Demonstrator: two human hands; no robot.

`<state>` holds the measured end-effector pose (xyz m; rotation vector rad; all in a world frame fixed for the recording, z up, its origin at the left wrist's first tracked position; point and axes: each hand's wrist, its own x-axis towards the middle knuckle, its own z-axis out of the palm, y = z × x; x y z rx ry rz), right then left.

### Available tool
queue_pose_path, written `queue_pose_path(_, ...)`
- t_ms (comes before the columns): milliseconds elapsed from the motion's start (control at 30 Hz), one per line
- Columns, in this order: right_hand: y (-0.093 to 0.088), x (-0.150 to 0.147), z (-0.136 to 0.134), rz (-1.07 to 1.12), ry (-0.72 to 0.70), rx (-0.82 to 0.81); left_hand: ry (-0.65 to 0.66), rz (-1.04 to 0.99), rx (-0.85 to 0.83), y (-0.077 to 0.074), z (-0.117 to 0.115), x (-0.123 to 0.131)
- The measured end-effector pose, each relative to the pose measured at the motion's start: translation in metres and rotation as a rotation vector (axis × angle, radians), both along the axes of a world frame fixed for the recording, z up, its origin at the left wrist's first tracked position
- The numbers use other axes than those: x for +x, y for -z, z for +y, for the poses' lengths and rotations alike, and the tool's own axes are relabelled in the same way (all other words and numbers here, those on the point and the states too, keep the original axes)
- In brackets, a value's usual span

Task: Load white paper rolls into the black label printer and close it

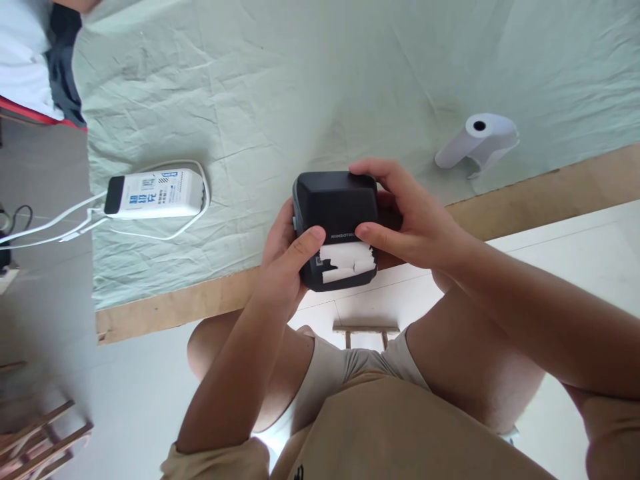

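Note:
A black label printer [336,205] marked NIIMBOT is held between both my hands over the table's near edge. Torn white paper [347,260] shows at its lower front. My left hand [289,260] wraps the printer's left side, its thumb on the front face and its other fingers hidden behind. On the right side my right hand [407,213] grips it, index finger along the top corner and thumb near the brand lettering. To the right, a white paper roll [465,140] lies on the cloth with its loose end curling out.
A white power bank [155,193] with white cables lies on the left of the green cloth [280,87]. The wooden table edge [175,303] runs across in front of my legs. Wooden stools [47,440] stand at the lower left. Part of another person [37,60] shows at the upper left.

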<state>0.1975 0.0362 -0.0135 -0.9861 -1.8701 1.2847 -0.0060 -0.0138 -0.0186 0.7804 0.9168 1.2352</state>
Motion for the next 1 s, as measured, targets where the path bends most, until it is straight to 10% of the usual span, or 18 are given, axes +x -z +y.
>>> queue_pose_path(1000, -0.0021, 0.0007, -0.0034, 0.005, -0.011, -0.047, 0.008, 0.040, 0.000, -0.0020, -0.0005, -0.0014)
